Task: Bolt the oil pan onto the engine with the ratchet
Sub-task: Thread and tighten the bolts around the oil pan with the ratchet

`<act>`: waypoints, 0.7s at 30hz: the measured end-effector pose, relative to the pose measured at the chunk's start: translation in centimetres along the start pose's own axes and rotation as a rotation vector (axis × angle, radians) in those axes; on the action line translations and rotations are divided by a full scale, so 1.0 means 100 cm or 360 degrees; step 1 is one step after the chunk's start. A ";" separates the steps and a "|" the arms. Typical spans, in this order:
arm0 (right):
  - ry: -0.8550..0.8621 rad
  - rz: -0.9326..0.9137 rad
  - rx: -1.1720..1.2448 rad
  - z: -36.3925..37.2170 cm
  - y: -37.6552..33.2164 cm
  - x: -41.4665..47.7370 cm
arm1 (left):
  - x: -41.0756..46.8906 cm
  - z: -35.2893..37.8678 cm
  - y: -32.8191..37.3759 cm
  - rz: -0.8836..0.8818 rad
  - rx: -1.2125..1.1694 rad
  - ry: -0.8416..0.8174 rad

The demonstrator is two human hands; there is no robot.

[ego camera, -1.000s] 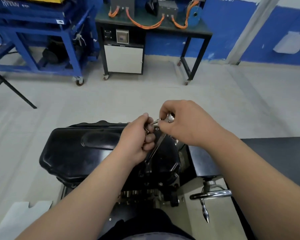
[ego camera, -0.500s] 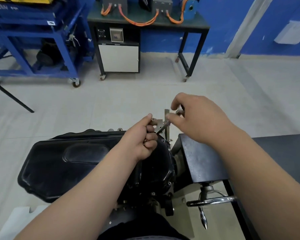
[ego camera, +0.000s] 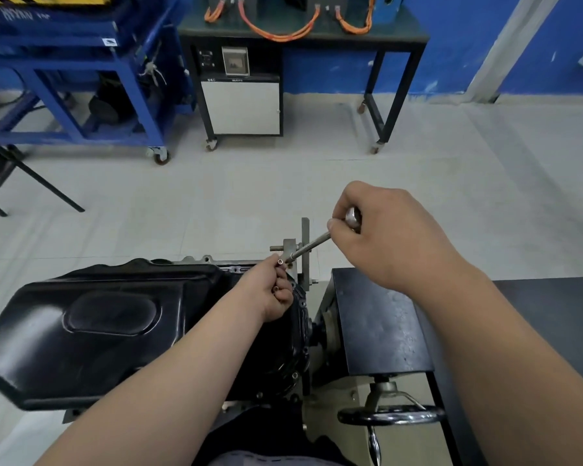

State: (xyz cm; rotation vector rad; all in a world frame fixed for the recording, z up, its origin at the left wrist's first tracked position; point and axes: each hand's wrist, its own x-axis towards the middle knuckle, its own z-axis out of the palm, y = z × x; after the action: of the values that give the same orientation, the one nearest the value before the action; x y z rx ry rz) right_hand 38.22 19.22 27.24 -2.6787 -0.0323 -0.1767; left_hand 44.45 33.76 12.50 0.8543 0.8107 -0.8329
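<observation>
Pinching ratchet [ego camera: 312, 245] tip: left hand [ego camera: 270, 292] at oil pan [ego camera: 98, 331] right edge; right hand [ego camera: 387, 237] grip wraps head, mid-air.

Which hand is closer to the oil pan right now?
Left. The left hand is over the right end of the oil pan; the right hand is higher and off to the right, gripping the ratchet.

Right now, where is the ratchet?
In the head view, the ratchet slants near centre, its head gripped in the right hand, its tip pinched by the left hand above the right end of the oil pan.
</observation>
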 end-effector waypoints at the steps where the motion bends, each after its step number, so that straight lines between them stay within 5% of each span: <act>1: 0.0008 -0.0008 0.0003 0.000 0.001 -0.001 | 0.001 0.001 0.000 0.0004 0.0007 -0.0002; 21: 0.0067 -0.0181 -0.0029 0.005 -0.004 -0.027 | -0.013 -0.007 -0.013 0.0016 0.0167 -0.0032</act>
State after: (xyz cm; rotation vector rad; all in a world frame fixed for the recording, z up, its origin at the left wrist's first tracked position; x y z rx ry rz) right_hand 35.57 19.86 26.61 -2.6919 -0.1708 -0.2706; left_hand 42.55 34.17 12.96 0.9404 0.7498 -0.8801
